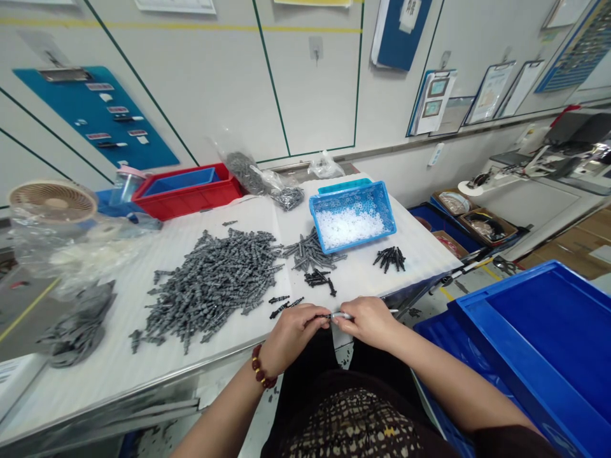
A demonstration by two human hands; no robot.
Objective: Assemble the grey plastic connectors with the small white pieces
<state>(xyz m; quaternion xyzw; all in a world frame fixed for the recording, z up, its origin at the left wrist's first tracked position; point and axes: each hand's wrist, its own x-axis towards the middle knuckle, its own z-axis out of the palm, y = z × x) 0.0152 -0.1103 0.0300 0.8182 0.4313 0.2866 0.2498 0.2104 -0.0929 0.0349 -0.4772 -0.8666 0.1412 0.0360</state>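
My left hand (296, 327), with a beaded bracelet at the wrist, pinches a small dark ribbed plastic fitting at the table's front edge. Closed around a slim white-grey rod-like tool (342, 315), my right hand (371, 322) brings its tip against the fitting. The tool's thin far end sticks out past the right hand. Close to my left hand lie a few loose black fittings (286, 306), with a small group of black fittings (319, 278) just beyond. A blue bin (389, 224) of small white translucent rings stands behind them.
A large heap of grey fittings (214, 280) covers the table's middle left, with a smaller grey pile (309, 252) by the bin. More black fittings (390, 259) lie at right. A red crate (186, 201) and plastic bags (245, 172) stand behind; blue trays (534, 343) flank my right.
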